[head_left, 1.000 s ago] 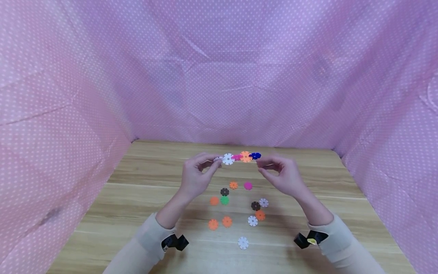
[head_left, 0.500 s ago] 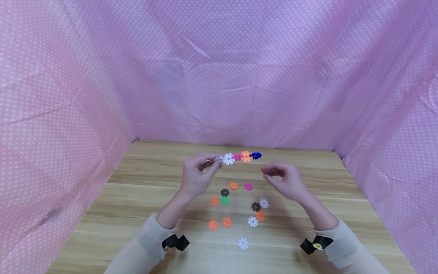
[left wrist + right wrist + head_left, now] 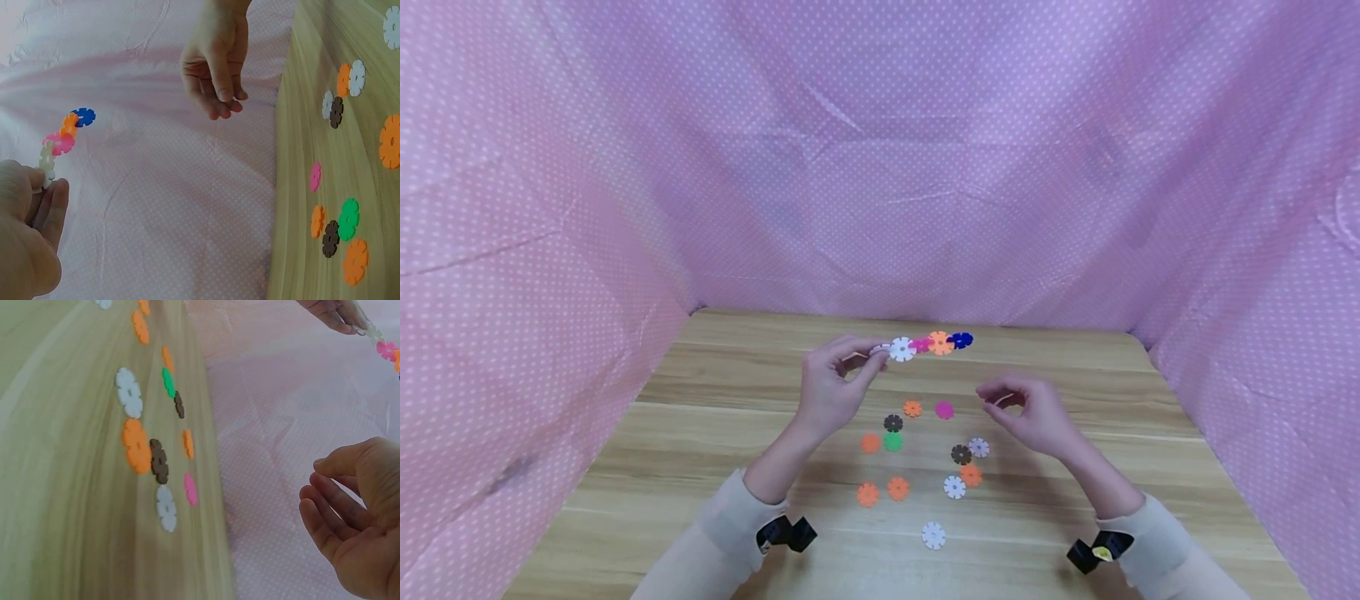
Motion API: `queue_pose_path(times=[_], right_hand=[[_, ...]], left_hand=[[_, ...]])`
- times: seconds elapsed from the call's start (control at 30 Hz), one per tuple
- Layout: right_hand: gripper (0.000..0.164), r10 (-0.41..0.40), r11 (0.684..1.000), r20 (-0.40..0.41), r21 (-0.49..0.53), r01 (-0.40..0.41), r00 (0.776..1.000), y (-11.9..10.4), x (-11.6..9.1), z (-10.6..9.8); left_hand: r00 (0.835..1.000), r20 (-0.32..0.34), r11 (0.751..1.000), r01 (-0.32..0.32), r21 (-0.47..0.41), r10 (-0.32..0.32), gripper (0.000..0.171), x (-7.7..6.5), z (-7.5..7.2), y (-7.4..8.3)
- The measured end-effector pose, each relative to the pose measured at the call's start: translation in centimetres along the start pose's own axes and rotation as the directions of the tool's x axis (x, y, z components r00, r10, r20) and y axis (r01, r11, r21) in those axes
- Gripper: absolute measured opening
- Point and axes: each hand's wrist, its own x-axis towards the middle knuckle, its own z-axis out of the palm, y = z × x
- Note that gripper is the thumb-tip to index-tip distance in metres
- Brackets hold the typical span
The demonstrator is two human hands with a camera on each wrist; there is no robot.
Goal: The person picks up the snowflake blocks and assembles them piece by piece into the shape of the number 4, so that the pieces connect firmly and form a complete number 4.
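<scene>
My left hand (image 3: 835, 387) pinches the white end of a chain of slotted plastic discs, held above the table. From the fingers outward run a white disc (image 3: 902, 349), a pink disc (image 3: 59, 144), an orange disc (image 3: 940, 342) and a blue disc (image 3: 961, 340), linked edge to edge. Part of the white end is hidden by the fingers. My right hand (image 3: 1026, 412) hovers to the right of the chain with relaxed, slightly bent fingers and nothing between them; the right wrist view shows the palm and a gap between thumb and fingertips.
Loose discs lie on the wooden table (image 3: 700, 433): a pink one (image 3: 944, 410), a green one (image 3: 892, 442), brown ones including one at right (image 3: 961, 454), several orange ones and several white ones, the nearest white disc (image 3: 933, 536) in front. Pink dotted cloth (image 3: 880, 208) surrounds the table.
My right hand has drawn away from the blue end of the chain, moving right and toward me. The left hand and the chain have stayed almost still.
</scene>
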Motion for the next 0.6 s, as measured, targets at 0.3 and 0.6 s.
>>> queue_pose_path(times=[0.3, 0.6], right_hand=[[0.021, -0.002, 0.999, 0.075, -0.034, 0.004, 0.997, 1.5, -1.2, 1.1], [0.025, 0.049, 0.986, 0.148, -0.168, -0.024, 0.988, 2.3, -1.6, 1.8]], left_hand=[[1.000, -0.001, 1.000, 0.020, -0.001, -0.020, 0.012, 0.2, 0.2, 0.0], [1.000, 0.000, 1.000, 0.019, -0.006, -0.019, 0.012, 0.2, 0.3, 0.2]])
